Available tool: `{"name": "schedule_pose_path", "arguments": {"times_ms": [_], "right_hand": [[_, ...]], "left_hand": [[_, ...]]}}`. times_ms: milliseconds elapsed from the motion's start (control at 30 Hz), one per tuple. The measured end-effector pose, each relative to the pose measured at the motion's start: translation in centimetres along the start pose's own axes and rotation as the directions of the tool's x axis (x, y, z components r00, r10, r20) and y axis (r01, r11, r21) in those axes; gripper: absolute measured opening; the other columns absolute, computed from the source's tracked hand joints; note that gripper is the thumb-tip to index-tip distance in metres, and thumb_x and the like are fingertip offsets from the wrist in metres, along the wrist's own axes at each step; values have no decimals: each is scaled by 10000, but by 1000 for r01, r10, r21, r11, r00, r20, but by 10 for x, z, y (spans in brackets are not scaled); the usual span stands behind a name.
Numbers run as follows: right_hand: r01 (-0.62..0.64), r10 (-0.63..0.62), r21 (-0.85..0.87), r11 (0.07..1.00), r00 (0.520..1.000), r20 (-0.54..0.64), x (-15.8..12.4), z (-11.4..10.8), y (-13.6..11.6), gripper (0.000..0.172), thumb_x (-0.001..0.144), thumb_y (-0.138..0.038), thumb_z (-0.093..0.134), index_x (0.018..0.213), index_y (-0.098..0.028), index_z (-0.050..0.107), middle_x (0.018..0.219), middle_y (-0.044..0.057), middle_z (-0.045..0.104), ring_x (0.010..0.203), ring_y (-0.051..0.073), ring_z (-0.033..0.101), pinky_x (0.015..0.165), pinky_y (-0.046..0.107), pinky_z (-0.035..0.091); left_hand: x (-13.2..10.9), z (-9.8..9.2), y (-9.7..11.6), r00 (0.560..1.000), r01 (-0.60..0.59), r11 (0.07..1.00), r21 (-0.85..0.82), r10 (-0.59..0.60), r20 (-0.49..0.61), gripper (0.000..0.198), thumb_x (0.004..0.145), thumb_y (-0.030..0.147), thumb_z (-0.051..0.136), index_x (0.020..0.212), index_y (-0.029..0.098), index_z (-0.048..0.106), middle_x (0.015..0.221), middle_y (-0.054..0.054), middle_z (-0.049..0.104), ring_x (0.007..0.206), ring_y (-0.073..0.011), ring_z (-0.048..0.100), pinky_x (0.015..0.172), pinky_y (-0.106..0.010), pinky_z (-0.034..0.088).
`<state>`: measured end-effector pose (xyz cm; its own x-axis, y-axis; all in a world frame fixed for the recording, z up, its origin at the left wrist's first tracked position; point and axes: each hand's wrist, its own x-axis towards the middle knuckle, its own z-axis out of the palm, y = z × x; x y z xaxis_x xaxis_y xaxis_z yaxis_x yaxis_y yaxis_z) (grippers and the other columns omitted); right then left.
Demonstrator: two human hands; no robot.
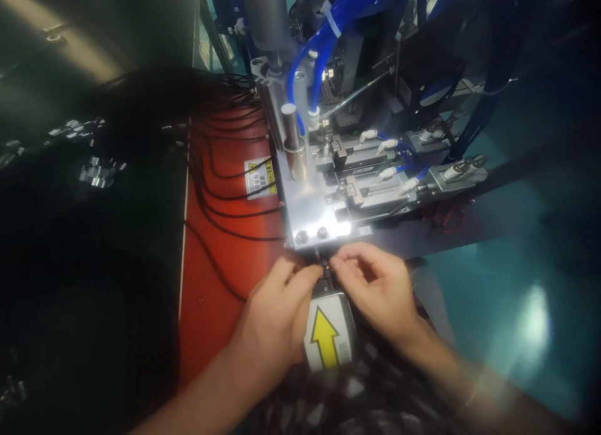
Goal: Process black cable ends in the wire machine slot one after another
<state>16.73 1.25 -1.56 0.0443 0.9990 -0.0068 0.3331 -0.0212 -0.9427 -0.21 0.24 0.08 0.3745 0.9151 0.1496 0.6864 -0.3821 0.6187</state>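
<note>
My left hand (277,310) and my right hand (375,291) meet at the front edge of a metal machine plate (305,203). Both pinch a small dark part (325,272) between fingertips, just below the plate's slot. What the part is cannot be made out. Under the hands lies a block with a white label showing a yellow arrow (325,338) that points toward the machine.
A red surface (225,260) with several black cables (220,222) lies left of the plate, with a yellow warning sticker (259,177). Blue air hoses (319,53) and pneumatic cylinders (422,178) stand behind. Metal connector ends (94,169) glint in the dark at left. Green floor (516,285) right.
</note>
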Motion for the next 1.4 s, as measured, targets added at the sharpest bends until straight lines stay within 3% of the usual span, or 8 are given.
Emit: {"name": "schedule_pose_path", "arguments": {"times_ms": [167, 300, 433, 533, 733, 900, 1067, 1400], "right_hand": [[137, -138, -144, 980, 990, 7, -5, -4, 4, 130, 876, -210, 557, 761, -182, 610, 682, 19, 603, 598, 137, 520, 582, 279, 418], [-233, 220, 148, 961, 971, 95, -2, -3, 2, 164, 857, -298, 575, 743, -180, 583, 656, -8, 550, 583, 123, 486, 528, 247, 386], [-547, 456, 436, 715, 837, 303, 7, -2, 0, 226, 758, -321, 650, 654, -178, 511, 529, -77, 393, 459, 64, 306, 440, 204, 237], [-673, 463, 479, 564, 737, 492, 12, -7, 4, 336, 746, -363, 673, 583, -177, 446, 504, -91, 344, 430, 42, 232, 430, 208, 167], [-403, 330, 300, 865, 905, 267, 3, -8, 13, 362, 942, -489, 433, 778, -185, 539, 602, -49, 472, 499, 97, 396, 514, 237, 339], [-124, 116, 26, 992, 974, 194, -3, 0, 13, 306, 967, -359, 425, 701, -210, 448, 628, -42, 439, 599, 123, 433, 578, 248, 363], [66, -58, -60, 996, 990, 130, -3, 1, 14, 240, 955, -256, 429, 725, -209, 481, 669, -17, 499, 622, 134, 476, 617, 264, 381], [126, -126, 15, 992, 978, 167, 4, -2, 23, 208, 948, -248, 456, 750, -200, 498, 674, -13, 515, 626, 134, 494, 604, 260, 387]], "left_hand": [[-1, 0, -2, 999, 11, 1000, -21, -11, 31, 281, 876, 83, 483, 1090, 176, 639, 918, -61, 566, 808, -153, 607, 758, -258, 553], [-2, -1, -3, 1000, 17, 1000, -13, -17, 26, 288, 875, 73, 464, 1078, 187, 634, 915, -55, 559, 791, -146, 602, 739, -247, 546], [-2, -2, -3, 999, -12, 1000, -17, 13, 37, 302, 866, 102, 482, 1124, 198, 606, 943, -55, 555, 799, -150, 604, 735, -245, 543], [-3, -4, -3, 999, -11, 1000, -24, 12, 53, 326, 858, 88, 467, 1136, 194, 598, 950, -57, 555, 797, -151, 608, 733, -244, 543], [-4, -7, -5, 993, 33, 999, -1, -32, 115, 344, 876, 99, 468, 1172, 208, 605, 985, -65, 561, 840, -164, 613, 772, -262, 550], [1, -13, -3, 999, -9, 996, 91, 5, 52, 281, 904, 129, 470, 1087, 196, 673, 909, -61, 590, 785, -153, 616, 676, -241, 551], [7, -21, -1, 995, -41, 999, 28, 38, 92, 271, 914, 116, 478, 1083, 188, 677, 956, -57, 646, 836, -139, 635, 718, -218, 542], [7, -16, -9, 992, -124, 992, 6, 124, 5, 235, 908, 62, 466, 974, 146, 676, 895, -67, 652, 834, -135, 629, 727, -212, 538]]}}
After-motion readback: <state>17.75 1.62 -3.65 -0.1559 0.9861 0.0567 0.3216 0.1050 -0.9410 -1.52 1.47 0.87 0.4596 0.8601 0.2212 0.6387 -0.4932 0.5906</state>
